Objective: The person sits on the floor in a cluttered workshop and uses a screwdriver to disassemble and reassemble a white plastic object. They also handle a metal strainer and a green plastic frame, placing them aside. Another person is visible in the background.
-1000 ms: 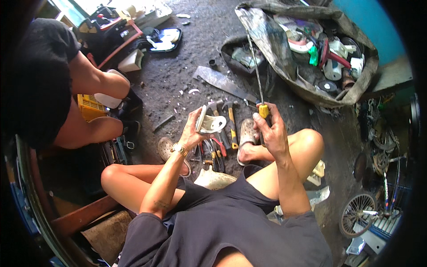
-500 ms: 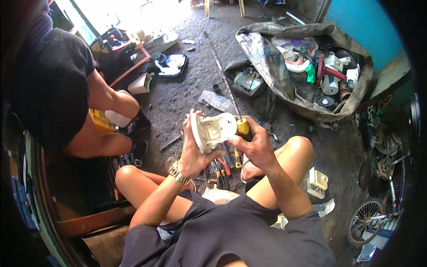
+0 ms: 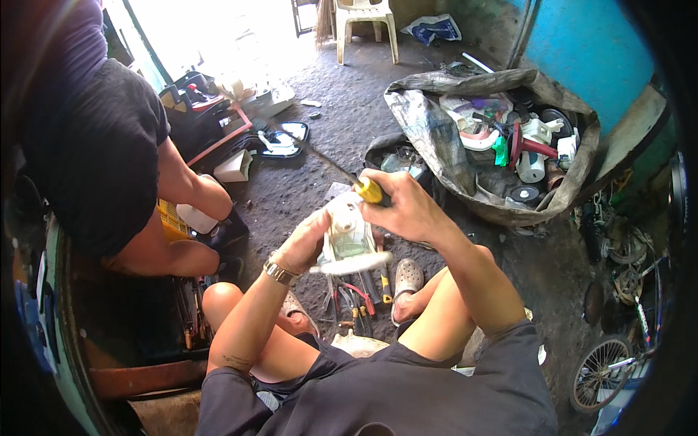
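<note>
A pale plastic housing [image 3: 351, 243] is in my left hand [image 3: 302, 243], gripped at its side above my knees and slightly blurred. My right hand [image 3: 400, 211] is closed round a long screwdriver by its yellow-and-black handle [image 3: 371, 190], just over the housing's upper end; its thin shaft points up and to the left. On the dark ground between my feet lie red-handled pliers [image 3: 360, 298], other hand tools and a yellow-handled tool [image 3: 385, 289], partly hidden by the housing.
Another person [image 3: 109, 160] is at my left beside a yellow crate [image 3: 173, 221]. A large sack of plastic scrap [image 3: 407, 109], a white chair [image 3: 363, 14], a pile of parts [image 3: 196, 98] and a bicycle wheel [image 3: 600, 374] surround me on the dirt floor [image 3: 327, 123].
The housing has turned in my left hand. My right hand has risen with the screwdriver, whose shaft now tilts further left. The view has lifted, showing more of the chair and doorway.
</note>
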Demonstrator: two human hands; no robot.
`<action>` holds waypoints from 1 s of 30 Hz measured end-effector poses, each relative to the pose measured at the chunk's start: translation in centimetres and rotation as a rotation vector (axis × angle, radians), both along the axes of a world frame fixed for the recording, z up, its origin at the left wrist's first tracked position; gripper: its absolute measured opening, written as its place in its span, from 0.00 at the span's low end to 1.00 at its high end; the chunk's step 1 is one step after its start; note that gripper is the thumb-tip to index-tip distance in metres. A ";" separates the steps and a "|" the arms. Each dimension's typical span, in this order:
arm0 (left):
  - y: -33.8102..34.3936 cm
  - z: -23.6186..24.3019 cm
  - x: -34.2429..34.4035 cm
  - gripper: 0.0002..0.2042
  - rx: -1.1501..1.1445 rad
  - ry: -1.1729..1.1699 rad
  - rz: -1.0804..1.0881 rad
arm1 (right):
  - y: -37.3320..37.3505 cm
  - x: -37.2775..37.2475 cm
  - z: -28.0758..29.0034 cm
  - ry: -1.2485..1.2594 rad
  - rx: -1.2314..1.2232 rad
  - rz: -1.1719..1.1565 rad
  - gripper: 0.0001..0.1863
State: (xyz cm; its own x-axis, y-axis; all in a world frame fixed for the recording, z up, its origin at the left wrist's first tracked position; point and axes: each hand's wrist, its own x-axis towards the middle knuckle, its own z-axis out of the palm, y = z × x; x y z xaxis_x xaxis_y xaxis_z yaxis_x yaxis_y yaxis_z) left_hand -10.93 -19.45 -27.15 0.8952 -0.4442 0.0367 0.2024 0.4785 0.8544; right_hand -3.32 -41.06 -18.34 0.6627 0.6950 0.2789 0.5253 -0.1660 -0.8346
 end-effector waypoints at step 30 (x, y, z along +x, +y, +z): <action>0.3 -7.7 -0.1 0.44 0.140 0.157 0.308 | 0.1 -9.7 -12.3 0.157 0.064 -0.591 0.14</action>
State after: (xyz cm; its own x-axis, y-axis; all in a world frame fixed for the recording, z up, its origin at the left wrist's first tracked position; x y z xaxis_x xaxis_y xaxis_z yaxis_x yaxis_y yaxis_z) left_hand -11.05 -19.11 -34.82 0.9777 -0.1438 -0.1533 0.2004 0.4180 0.8861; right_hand -12.98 -40.94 -30.64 0.9675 0.1821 0.1757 0.2295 -0.3384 -0.9126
